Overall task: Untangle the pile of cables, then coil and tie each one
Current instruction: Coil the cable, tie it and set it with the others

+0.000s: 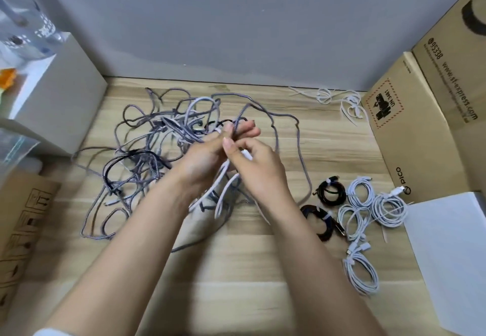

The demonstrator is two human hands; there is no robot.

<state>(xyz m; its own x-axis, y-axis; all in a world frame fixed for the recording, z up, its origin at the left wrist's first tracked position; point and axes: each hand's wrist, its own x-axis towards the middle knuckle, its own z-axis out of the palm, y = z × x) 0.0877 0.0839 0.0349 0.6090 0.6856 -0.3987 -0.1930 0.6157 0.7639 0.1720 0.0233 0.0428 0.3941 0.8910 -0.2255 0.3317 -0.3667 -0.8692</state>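
Roughly halfway, judging by the table: six tied coils [360,220] lay at lower right, while the tangled pile [147,151] filled the centre left. Both the left hand [207,157] and right hand [259,162] pinched a white cable [223,178] above it.

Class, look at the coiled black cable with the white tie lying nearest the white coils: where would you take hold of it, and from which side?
Grip the black coil across its bundled ring beside the white tie, coming straight down from above. It lies flat on the table, so the ring's strands can be pinched together. The tie holds the loops, so it should probably lift as one piece. White coils crowd its right.
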